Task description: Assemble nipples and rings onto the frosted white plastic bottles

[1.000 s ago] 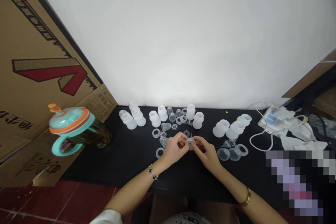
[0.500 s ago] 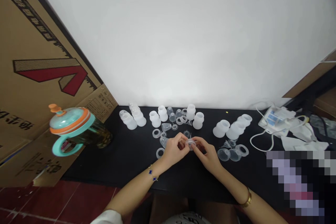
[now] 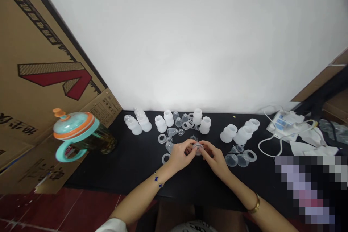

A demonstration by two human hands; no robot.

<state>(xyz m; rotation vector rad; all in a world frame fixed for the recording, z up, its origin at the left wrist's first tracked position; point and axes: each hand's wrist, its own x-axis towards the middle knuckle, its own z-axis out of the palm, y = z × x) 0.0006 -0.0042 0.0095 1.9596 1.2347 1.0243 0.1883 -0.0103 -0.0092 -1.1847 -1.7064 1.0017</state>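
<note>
Between the fingertips of both hands is a translucent bottle collar ring, held just over the black table. My left hand pinches its left side and my right hand its right side. Fingers hide part of the ring, so I cannot tell whether a nipple sits in it. Beyond the hands lies a small clear part, partly covered. Left of my left hand are a clear cap and a loose ring. Clear domed caps and another ring lie to the right.
White bottles stand along the back, more bottles to the right. Two capped bottles stand at left. A teal-lidded jug and a cardboard box flank the left side. A white cable lies at right.
Both hands stay in nearly the same place, still gripping the ring. The ring appears slightly turned between the fingertips, and the view has shifted a little.
</note>
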